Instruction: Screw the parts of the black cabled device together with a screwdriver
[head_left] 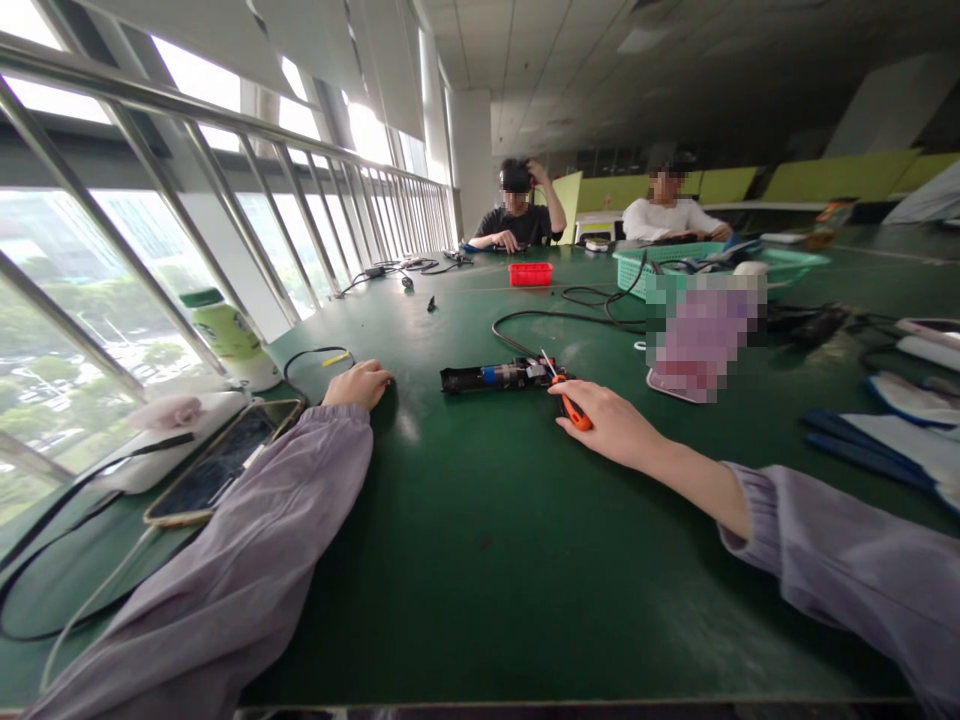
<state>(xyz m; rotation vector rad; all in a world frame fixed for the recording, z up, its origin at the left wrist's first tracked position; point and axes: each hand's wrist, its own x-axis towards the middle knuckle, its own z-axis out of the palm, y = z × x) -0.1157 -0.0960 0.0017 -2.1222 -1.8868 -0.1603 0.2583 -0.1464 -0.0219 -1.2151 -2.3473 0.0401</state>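
My right hand (604, 418) is closed around an orange and black screwdriver (576, 412). Its thin shaft points up and away, in front of the right end of a long black corded device (495, 376). That device lies on the green table with a blue band and some inner parts exposed. Whether the screwdriver tip touches it, I cannot tell. To the left of the device, my left hand (358, 384) rests on the table, apart from it. Its fingers are curled, and anything inside them is hidden. A black cable with a yellow tag (336, 359) lies just beyond it.
By the railing stand a green-capped bottle (229, 340) and a white power strip (176, 435), beside a phone (225, 465). A red basket (530, 274) and a green basket (634, 275) sit farther back. Gloves (892, 440) lie right. Two people sit across the table.
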